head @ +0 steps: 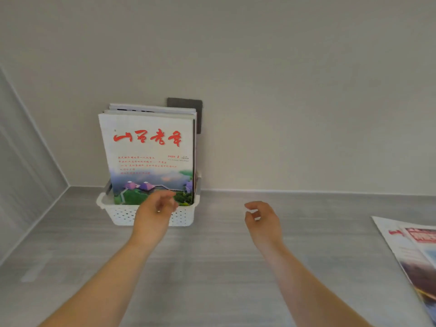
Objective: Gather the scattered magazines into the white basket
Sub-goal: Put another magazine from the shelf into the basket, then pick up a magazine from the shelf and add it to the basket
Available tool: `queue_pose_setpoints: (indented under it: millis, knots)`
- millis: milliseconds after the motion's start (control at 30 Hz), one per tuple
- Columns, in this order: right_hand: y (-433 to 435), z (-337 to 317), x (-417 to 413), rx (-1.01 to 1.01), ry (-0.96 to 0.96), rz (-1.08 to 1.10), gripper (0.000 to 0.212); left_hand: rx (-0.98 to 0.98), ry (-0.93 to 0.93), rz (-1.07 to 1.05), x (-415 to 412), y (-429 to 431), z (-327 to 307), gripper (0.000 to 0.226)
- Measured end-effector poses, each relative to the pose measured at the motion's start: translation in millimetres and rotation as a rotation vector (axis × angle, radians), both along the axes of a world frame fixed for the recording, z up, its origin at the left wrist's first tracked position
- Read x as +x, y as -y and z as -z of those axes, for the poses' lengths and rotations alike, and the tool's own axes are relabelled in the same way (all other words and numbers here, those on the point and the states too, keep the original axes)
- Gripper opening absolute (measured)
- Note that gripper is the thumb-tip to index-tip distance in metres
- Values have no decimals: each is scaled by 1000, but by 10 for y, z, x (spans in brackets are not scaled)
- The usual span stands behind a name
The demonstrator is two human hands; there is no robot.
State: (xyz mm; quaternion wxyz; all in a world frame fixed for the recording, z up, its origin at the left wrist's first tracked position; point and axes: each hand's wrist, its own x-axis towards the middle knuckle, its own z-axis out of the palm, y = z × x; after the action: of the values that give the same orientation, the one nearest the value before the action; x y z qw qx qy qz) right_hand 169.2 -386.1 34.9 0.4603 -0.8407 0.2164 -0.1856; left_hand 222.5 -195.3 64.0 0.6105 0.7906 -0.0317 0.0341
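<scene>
Several magazines (148, 149) stand upright in the white basket (122, 217), which sits on the grey counter (212, 267) against the wall (283, 114). Left hand (154, 208) hovers just before the basket front, right hand (262, 217) apart to its right; both loosely curled, holding nothing. Two loose magazines (412, 256) lie overlapped at far right. Judged: hands free for pickup; next move needs a rightward reach.

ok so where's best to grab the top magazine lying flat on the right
Probably its left long edge, coming from the left with the right hand: the top magazine lies flat on another magazine, so that edge is exposed.
</scene>
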Motion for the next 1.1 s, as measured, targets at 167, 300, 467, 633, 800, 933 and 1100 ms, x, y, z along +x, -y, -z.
queue_pose_setpoints:
  millis: [167, 300, 467, 633, 800, 933, 1100]
  knots:
    - [791, 165, -721, 35, -19, 79, 20, 19, -63, 200, -680, 873, 168, 38]
    - [1699, 268, -1337, -5, -61, 134, 20, 27, -137, 276, -1187, 1731, 362, 38]
    - [2967, 368, -2067, -201, -183, 238, 21, 84, -206, 362, -1636, 2939, 689, 41]
    - [3847, 614, -2698, -385, -384, 389, 36, 147, -271, 453, -1974, 3853, 812, 39]
    - [4293, 872, -3081, -472, -660, 338, 51, 267, -332, 441, -2095, 4472, 830, 18]
    - [4389, 1046, -3172, -463, -700, 286, 78, 345, -360, 439, -2217, 4924, 813, 28]
    - [4382, 1113, -3175, -543, -730, 274, 78, 397, -404, 448, -2303, 5309, 868, 33]
